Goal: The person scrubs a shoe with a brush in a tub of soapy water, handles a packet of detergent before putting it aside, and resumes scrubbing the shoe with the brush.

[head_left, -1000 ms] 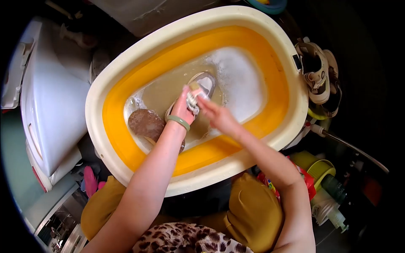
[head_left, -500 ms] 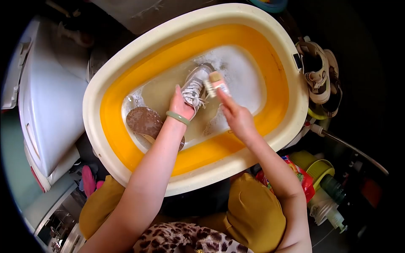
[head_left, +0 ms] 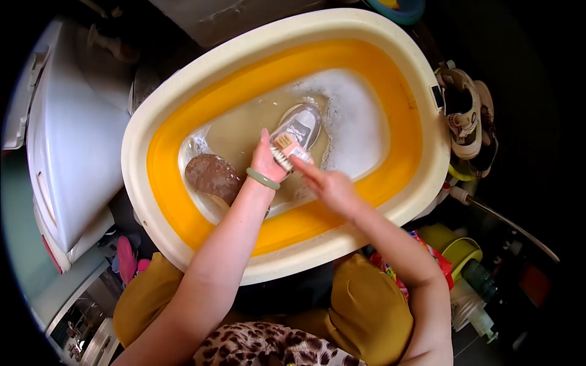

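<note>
A grey sneaker with white laces [head_left: 303,125] lies in murky, sudsy water inside a cream and yellow basin [head_left: 201,252]. My left hand [head_left: 266,160], with a green bangle at the wrist, grips the sneaker near its ankle end; the fingers are partly hidden. My right hand [head_left: 329,188] holds a small pink brush [head_left: 292,150] with pale bristles, which is over the laces beside my left hand. Another shoe [head_left: 213,178] lies sole up at the left of the basin, brown and wet, partly behind my left forearm.
White foam [head_left: 357,125] floats at the basin's right side. Outside it, a pair of sneakers [head_left: 465,119] stands at the right. A green container [head_left: 461,253] and bottles are at the lower right. A large white fixture [head_left: 79,146] is at the left.
The brush first moved off to the right of the shoe, then came back down over the laces near my left hand. The sneaker has shifted and tilted slightly to the right.
</note>
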### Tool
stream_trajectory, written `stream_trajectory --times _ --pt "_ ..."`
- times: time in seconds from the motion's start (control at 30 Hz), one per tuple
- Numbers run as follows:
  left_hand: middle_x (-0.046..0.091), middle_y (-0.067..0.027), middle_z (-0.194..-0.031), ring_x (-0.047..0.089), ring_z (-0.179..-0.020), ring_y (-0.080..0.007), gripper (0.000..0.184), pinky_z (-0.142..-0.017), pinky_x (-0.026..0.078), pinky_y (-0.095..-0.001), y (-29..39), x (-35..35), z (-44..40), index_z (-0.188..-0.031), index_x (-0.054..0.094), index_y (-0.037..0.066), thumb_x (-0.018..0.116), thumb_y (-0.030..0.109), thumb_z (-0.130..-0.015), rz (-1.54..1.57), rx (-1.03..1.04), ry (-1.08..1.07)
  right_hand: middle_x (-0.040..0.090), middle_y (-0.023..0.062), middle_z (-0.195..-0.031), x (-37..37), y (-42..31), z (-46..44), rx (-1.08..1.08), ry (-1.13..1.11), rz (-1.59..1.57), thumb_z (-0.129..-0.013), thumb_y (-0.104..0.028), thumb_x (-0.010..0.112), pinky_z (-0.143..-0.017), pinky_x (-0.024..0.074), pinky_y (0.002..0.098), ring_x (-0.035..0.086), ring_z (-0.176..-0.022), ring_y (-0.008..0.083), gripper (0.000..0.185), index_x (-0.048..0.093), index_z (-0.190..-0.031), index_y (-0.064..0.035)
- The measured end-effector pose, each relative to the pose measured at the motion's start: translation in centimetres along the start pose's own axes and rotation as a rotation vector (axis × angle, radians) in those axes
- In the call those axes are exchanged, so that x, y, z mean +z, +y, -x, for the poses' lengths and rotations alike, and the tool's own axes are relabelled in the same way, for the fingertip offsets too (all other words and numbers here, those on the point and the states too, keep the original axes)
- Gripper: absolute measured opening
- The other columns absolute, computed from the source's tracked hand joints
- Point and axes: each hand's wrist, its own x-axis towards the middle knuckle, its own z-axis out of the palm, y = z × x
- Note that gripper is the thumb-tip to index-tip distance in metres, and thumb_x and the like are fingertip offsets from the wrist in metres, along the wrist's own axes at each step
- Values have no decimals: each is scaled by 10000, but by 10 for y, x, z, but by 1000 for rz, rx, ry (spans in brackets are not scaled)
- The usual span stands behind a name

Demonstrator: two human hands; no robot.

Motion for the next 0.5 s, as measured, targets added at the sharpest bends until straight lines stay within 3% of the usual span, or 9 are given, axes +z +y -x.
stream_trajectory --times 0.03,0.17,0.23,0.27,0.33,0.43,0.5 --pt "479 -164 -1248 486 -1130 -273 570 -981 382 -407 -3 -4 -5 -1286 363 -16 215 430 -964 -1 27 -15 633 164 -847 -11 1 -1 50 -88 128 -863 -180 519 -606 491 405 614 -688 335 430 467 -1274 -294" --pt "472 -165 -1258 464 -1158 -279 585 -995 369 -406 -4 -5 -11 -1284 361 -20 211 444 -960 54 -9 -95 625 180 -911 -37 19 -45 181 18 242 -859 -158 522 -654 493 397 619 -738 330 455 454 -1287 -295" --pt "470 -162 -1261 460 -1161 -277 589 -995 369 -408 2 7 -6 -1287 356 -21 211 446 -960 60 -11 -90 622 187 -924 -11 16 -35 62 127 23 -857 -161 529 -682 490 390 619 -757 332 464 449 -1288 -313" --pt "480 -153 -1251 465 -1153 -277 580 -998 363 -408 5 12 1 -1272 377 -14 209 445 -960 43 -14 9 619 190 -929 8 14 -21 23 102 -140 -865 -167 522 -701 488 386 618 -768 335 450 457 -1279 -332" --pt "491 -143 -1242 470 -1144 -278 574 -1002 357 -408 5 10 1 -1258 399 -7 206 444 -960 21 -23 120 623 186 -857 3 -17 9 24 -82 -75 -871 -182 525 -651 493 382 622 -717 328 429 471 -1265 -341" --pt "454 -159 -1277 455 -1165 -271 587 -1009 347 -408 -4 -5 -5 -1300 344 -15 244 450 -956 32 59 -8 601 159 -681 -14 23 -10 23 14 239 -879 -245 520 -526 479 389 596 -587 333 398 471 -1257 -359" --pt "460 -158 -1274 461 -1158 -268 589 -1005 352 -399 -1 -10 -10 -1292 354 -21 247 450 -955 54 34 -34 621 164 -746 -32 46 -37 93 121 266 -888 -255 499 -584 491 384 611 -656 328 377 476 -1253 -347"
